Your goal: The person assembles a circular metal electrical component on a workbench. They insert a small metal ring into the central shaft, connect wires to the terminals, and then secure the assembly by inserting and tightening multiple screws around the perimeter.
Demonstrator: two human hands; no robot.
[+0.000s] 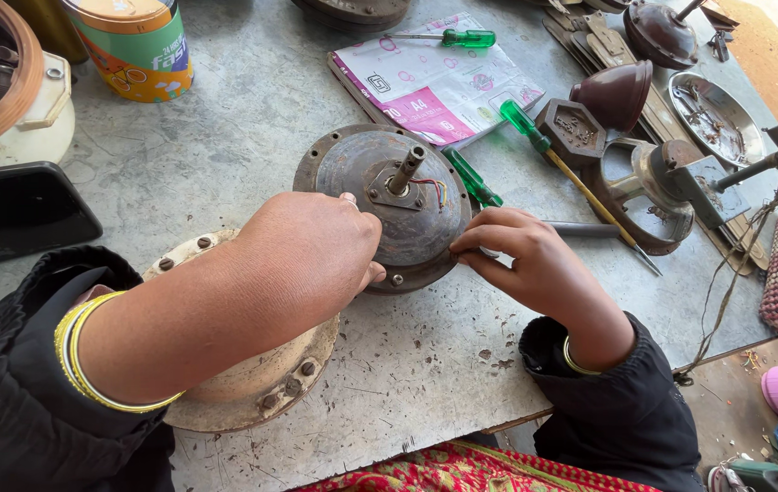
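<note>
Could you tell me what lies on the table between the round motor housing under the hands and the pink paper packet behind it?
In the head view, only bare grey table shows between the motor housing and the paper packet; the housing's rim nearly reaches the packet's near corner.

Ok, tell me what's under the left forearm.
A second round metal housing with bolts around its rim lies on the table under the left forearm. Its top and middle are covered by the arm; the left hand rests on the motor.
</note>
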